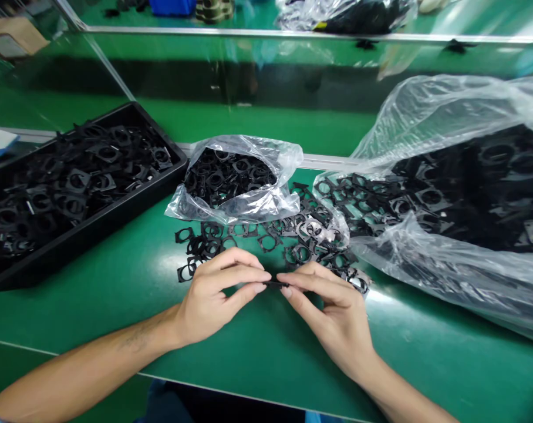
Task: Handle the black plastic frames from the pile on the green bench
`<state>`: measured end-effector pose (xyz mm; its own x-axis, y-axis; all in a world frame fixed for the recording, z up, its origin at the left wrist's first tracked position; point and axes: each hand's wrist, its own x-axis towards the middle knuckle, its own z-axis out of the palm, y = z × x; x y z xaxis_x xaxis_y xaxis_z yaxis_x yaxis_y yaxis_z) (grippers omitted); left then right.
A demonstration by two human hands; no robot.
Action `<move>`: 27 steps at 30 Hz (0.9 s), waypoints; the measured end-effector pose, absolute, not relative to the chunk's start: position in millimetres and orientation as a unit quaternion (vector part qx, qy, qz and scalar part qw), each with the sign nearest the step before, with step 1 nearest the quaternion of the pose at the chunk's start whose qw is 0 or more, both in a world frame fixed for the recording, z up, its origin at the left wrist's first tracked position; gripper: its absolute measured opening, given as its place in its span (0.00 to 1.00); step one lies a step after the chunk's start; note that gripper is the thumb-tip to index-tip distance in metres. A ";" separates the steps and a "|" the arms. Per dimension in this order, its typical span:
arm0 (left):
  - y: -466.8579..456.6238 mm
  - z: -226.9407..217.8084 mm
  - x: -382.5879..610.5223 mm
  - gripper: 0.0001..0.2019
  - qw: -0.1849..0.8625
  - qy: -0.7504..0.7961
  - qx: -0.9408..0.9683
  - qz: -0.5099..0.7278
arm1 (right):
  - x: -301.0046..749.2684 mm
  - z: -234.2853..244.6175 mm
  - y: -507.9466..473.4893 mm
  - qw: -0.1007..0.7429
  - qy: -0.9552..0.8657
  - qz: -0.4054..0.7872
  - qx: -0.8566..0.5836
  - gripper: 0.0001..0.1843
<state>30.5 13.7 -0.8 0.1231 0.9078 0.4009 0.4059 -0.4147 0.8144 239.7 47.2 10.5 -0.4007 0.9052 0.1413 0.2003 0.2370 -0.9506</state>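
Head view: a thin, dark, flat part (275, 284), seen nearly edge-on, is held just above a green tabletop (257, 352). The left hand (216, 294) pinches one end between thumb and fingertips, the right hand (334, 308) the other. Its face is turned out of sight, its ends partly covered. Behind lie loose black frames (270, 242); a large clear bag (429, 264) is cut off at right.

The left hand (216, 294) and right hand (339, 311) face each other, fingertips (262, 275) close but apart, each pinching between thumb and fingers. The left forearm (99, 359), faintly marked, and right forearm (401, 388) slant inward, bare.
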 end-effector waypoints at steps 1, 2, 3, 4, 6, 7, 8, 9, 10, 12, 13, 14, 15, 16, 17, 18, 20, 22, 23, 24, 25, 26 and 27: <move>14.2 -0.8 30.6 0.06 0.262 0.466 0.704 0.467 | 239.8 10.0 46.2 0.384 -0.701 0.450 -0.399 0.12; 14.5 -0.9 30.7 0.06 0.260 0.465 0.706 0.466 | 239.9 9.4 45.3 0.393 -0.708 0.431 -0.397 0.13; 14.6 -0.9 30.9 0.06 0.261 0.465 0.707 0.465 | 240.0 9.0 44.4 0.403 -0.715 0.416 -0.393 0.14; 14.5 -1.0 31.1 0.06 0.264 0.467 0.706 0.463 | 240.1 8.7 43.6 0.410 -0.720 0.405 -0.386 0.15; 13.8 -0.9 31.4 0.06 0.270 0.469 0.703 0.461 | 240.3 8.8 42.6 0.421 -0.731 0.391 -0.370 0.16; 13.5 -0.8 31.5 0.07 0.274 0.468 0.703 0.461 | 240.4 9.0 42.4 0.426 -0.735 0.383 -0.363 0.16; 13.2 -0.6 31.6 0.07 0.276 0.466 0.703 0.461 | 240.4 9.3 42.3 0.429 -0.738 0.378 -0.359 0.15; 13.1 -0.5 31.6 0.07 0.277 0.465 0.703 0.462 | 240.4 9.6 42.4 0.431 -0.739 0.374 -0.357 0.15; 13.2 -0.3 31.5 0.07 0.276 0.463 0.703 0.464 | 240.3 9.8 42.6 0.432 -0.739 0.374 -0.357 0.15; 13.6 0.0 31.3 0.07 0.271 0.460 0.706 0.466 | 240.0 10.1 43.2 0.429 -0.734 0.383 -0.361 0.15; 13.9 0.1 31.1 0.07 0.267 0.458 0.708 0.466 | 239.7 10.1 43.5 0.427 -0.731 0.389 -0.363 0.15; 14.1 0.3 31.0 0.07 0.263 0.456 0.711 0.466 | 239.5 10.0 43.9 0.425 -0.729 0.395 -0.364 0.15; 14.2 0.4 30.9 0.07 0.259 0.454 0.715 0.465 | 239.2 10.0 44.1 0.426 -0.726 0.398 -0.363 0.15; 14.2 0.5 30.8 0.07 0.257 0.451 0.717 0.464 | 239.0 10.0 44.2 0.428 -0.725 0.402 -0.361 0.15; 14.0 0.6 30.7 0.07 0.256 0.448 0.720 0.464 | 238.9 9.9 44.2 0.429 -0.723 0.404 -0.360 0.15; 13.8 0.5 30.7 0.07 0.255 0.445 0.721 0.465 | 239.0 9.8 44.1 0.431 -0.721 0.407 -0.358 0.15; 13.4 -0.3 30.7 0.08 0.258 0.440 0.722 0.467 | 239.7 9.6 43.8 0.430 -0.718 0.417 -0.356 0.14; 13.8 -1.8 30.4 0.09 0.264 0.438 0.723 0.465 | 240.6 9.4 43.7 0.424 -0.711 0.432 -0.358 0.13; 14.4 -2.6 30.1 0.10 0.270 0.437 0.723 0.461 | 240.9 9.6 44.0 0.418 -0.707 0.441 -0.362 0.12; 15.3 -3.2 29.8 0.10 0.274 0.436 0.725 0.458 | 240.8 10.0 44.6 0.411 -0.703 0.448 -0.368 0.11; 16.3 -3.5 29.6 0.10 0.277 0.435 0.726 0.454 | 240.4 10.8 45.3 0.404 -0.700 0.453 -0.376 0.10; 17.2 -3.0 29.6 0.10 0.279 0.434 0.728 0.451 | 239.6 12.0 46.2 0.396 -0.699 0.456 -0.384 0.09; 18.0 -1.8 29.9 0.10 0.279 0.433 0.731 0.448 | 238.8 13.2 47.1 0.391 -0.699 0.455 -0.390 0.07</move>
<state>29.9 18.0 -1.8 0.2229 0.8826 0.4139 0.3826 -0.4697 0.7956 238.8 47.1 13.2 -0.3906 0.9003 0.1918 0.1883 0.2821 -0.9407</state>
